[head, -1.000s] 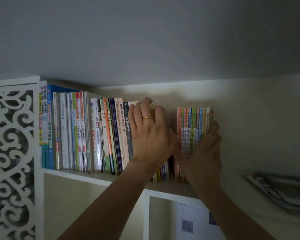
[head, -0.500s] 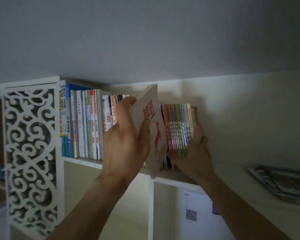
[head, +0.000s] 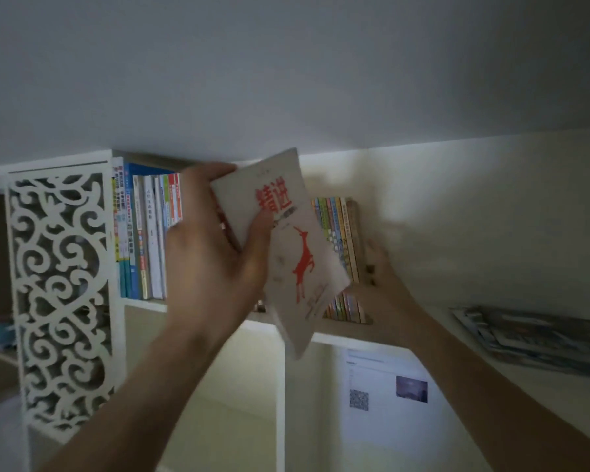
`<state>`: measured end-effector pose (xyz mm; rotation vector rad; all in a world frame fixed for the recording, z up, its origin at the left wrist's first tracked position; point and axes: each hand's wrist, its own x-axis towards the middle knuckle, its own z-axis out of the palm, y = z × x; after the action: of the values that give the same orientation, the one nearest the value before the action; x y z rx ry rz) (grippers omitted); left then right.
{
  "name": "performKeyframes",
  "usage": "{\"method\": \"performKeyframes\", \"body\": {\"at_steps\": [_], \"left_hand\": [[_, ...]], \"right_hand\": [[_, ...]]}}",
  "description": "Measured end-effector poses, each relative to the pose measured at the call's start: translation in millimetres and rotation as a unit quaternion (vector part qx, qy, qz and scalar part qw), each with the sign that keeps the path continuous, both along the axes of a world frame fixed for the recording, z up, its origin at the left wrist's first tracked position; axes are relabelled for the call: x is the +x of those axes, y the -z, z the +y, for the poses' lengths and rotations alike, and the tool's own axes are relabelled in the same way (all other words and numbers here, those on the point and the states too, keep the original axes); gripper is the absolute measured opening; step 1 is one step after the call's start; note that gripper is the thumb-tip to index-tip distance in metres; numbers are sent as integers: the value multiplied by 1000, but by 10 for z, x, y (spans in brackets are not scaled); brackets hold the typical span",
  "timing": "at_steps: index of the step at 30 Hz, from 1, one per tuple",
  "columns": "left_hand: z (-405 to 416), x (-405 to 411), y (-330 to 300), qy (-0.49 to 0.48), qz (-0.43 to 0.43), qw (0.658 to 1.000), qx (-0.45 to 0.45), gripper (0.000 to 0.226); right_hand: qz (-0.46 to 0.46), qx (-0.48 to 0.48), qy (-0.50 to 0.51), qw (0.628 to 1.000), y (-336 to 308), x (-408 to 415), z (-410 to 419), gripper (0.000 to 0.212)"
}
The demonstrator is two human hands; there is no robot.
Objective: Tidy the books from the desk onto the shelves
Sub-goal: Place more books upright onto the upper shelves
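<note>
Left hand (head: 215, 253) grip clamps tilted deer-cover book (head: 297, 247).

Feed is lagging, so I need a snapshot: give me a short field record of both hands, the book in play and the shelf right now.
left hand: grips white book with red deer, thumb on cover
book pose: tilted, out in front of the row, not shelved
right hand: blurred, against the right end of the thin colourful books
shelf: upright books at left
far right: flat stack of magazines
</note>
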<state>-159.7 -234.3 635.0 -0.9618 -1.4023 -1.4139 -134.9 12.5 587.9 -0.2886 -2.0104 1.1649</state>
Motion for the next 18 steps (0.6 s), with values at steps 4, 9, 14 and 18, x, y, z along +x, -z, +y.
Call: {"method": "performKeyframes", "body": {"at_steps": [4,9,14,18], "left_hand": [[691,37,-96,48,0,998,-32,43],[1481,164,-221,75,20,994,-73,44],[1818,82,-88,104,-49,978,-173,70],[1531,-200,399,4,70,982,-174,54]], "right_hand": [[235,-104,93,962,44,483,55,21],[175,213,191,942,95,977,-75,42],[-33,351,275,895,241,657,64,49],[-54,282,239,928,264,456,61,31]]}}
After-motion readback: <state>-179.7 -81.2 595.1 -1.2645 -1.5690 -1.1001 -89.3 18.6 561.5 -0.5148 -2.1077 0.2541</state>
